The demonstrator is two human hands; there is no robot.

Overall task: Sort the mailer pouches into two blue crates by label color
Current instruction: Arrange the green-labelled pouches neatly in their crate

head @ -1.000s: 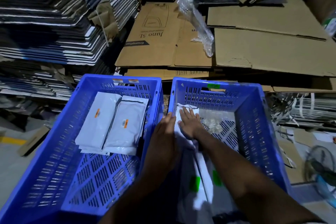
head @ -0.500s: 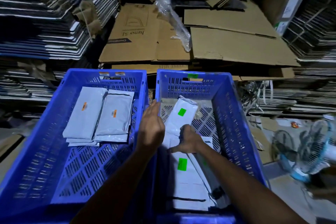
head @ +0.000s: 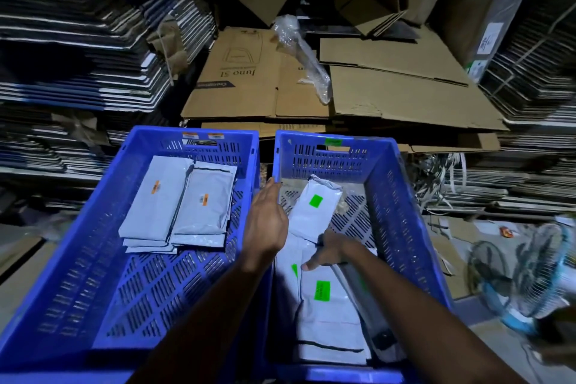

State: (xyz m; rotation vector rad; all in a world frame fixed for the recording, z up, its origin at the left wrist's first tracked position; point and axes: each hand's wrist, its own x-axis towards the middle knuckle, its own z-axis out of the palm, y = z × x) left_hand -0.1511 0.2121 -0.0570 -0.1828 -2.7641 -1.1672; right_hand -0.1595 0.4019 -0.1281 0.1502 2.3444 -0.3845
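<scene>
Since half a second ago, little has shifted. The left hand point(head: 267, 221) stays flat with fingers released, hovering over the rim between the left crate point(head: 93, 259) and the right crate point(head: 402, 212). The right hand point(head: 327, 254) still rests on the green-labelled pouches point(head: 324, 296) in the right crate; whether its fingers grasp one, I cannot tell. The far pouch point(head: 314, 212) lies where it did. Orange-labelled pouches point(head: 187, 203) stay in the left crate.
</scene>
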